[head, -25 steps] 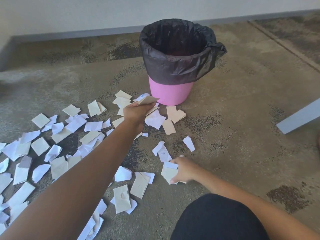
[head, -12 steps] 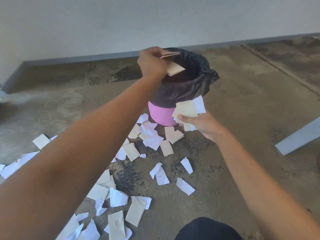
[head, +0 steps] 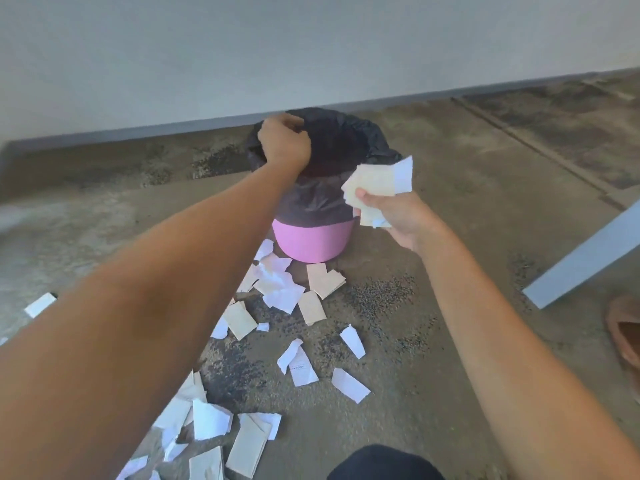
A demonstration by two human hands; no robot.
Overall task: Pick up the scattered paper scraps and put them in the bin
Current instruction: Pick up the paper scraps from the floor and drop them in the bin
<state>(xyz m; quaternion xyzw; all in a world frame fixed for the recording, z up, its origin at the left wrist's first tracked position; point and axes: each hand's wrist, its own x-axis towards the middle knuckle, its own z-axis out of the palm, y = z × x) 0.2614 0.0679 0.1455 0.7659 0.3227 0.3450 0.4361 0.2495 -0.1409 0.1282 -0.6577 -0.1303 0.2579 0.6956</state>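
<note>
A pink bin [head: 311,242] with a black liner [head: 349,143] stands on the floor near the wall. My left hand [head: 284,143] hovers over the bin's left rim with its fingers curled downward, and no paper shows in it. My right hand [head: 398,216] grips a bundle of beige and white scraps [head: 377,185] just beside the bin's right rim. Several paper scraps [head: 287,292] lie on the floor in front of the bin, with more [head: 242,438] near the bottom left, partly hidden under my left arm.
A grey board [head: 588,251] lies slanted on the floor at the right. A brown shoe [head: 627,334] sits at the right edge. My dark-clothed knee [head: 384,462] is at the bottom. The grey skirting [head: 138,133] runs behind the bin.
The scraps my left hand held above the bin are no longer visible in it. My right hand has lifted its bundle from the floor up to the bin's right rim.
</note>
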